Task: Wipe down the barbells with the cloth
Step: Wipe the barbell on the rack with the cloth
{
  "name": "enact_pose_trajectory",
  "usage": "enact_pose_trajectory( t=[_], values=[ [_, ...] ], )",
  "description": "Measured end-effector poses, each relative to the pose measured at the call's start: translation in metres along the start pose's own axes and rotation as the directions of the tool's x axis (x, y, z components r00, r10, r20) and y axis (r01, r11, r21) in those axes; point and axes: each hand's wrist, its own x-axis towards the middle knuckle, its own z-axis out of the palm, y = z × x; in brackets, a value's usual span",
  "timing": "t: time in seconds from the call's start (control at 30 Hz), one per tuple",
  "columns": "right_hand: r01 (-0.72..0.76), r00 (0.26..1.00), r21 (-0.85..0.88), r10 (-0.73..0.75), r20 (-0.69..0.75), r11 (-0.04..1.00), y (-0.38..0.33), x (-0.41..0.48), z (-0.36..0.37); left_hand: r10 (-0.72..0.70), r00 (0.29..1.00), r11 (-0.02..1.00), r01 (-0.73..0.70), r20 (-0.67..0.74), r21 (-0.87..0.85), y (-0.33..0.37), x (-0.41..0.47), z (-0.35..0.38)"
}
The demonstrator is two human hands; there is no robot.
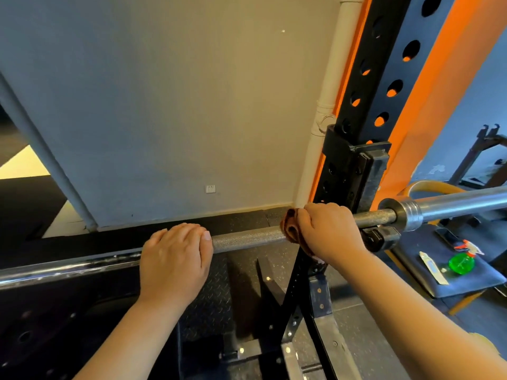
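Observation:
A steel barbell (pixel 247 238) runs across the view from lower left to the right, resting in the hook of a black rack upright (pixel 365 111). My left hand (pixel 175 259) grips the bar's knurled shaft near the middle. My right hand (pixel 329 229) holds a brown cloth (pixel 289 224) wrapped round the shaft, just left of the rack hook. Most of the cloth is hidden under my palm. The bar's sleeve (pixel 452 205) sticks out to the right past the collar.
A padded bench (pixel 466 283) at lower right carries a green spray bottle (pixel 462 263), a white tube (pixel 433 267) and a phone (pixel 447 235). A white pipe (pixel 329 100) runs down the wall corner. Rack base struts and checker plate lie below the bar.

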Motion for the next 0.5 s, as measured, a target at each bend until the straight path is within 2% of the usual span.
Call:
enact_pose_trajectory(
  t=[0.07,0.1,0.17,0.27,0.4,0.47,0.5],
  values=[
    [-0.052,0.959,0.294,0.13,-0.251,0.954,-0.006,-0.023,0.021,-0.009,0.999,1.0,0.009,-0.031,-0.024,0.001,0.001,0.002],
    [-0.041,0.93,0.386,0.177,-0.323,0.922,-0.011,-0.034,0.032,-0.014,0.999,1.0,0.013,-0.047,-0.028,0.002,0.001,0.003],
    [-0.056,0.907,0.456,0.237,-0.349,0.888,-0.023,-0.044,0.047,-0.027,0.997,0.999,0.025,-0.068,-0.022,0.003,0.001,0.004],
    [-0.068,0.93,0.436,0.215,-0.298,0.898,-0.05,-0.037,0.043,-0.039,0.997,0.999,0.037,-0.065,-0.029,0.005,0.001,0.004],
    [0.104,0.979,0.289,-0.048,-0.196,0.952,-0.063,-0.025,0.026,0.011,0.998,0.999,-0.014,-0.068,-0.051,-0.001,-0.002,0.003],
    [0.149,0.971,0.229,-0.099,-0.217,0.962,-0.049,-0.023,0.027,0.041,0.995,0.997,-0.046,-0.086,-0.058,-0.01,-0.006,0.003],
    [0.133,0.966,0.235,-0.072,-0.25,0.963,-0.043,-0.026,0.029,0.056,0.994,0.997,-0.061,-0.09,-0.056,-0.014,-0.009,0.003]
  ],
)
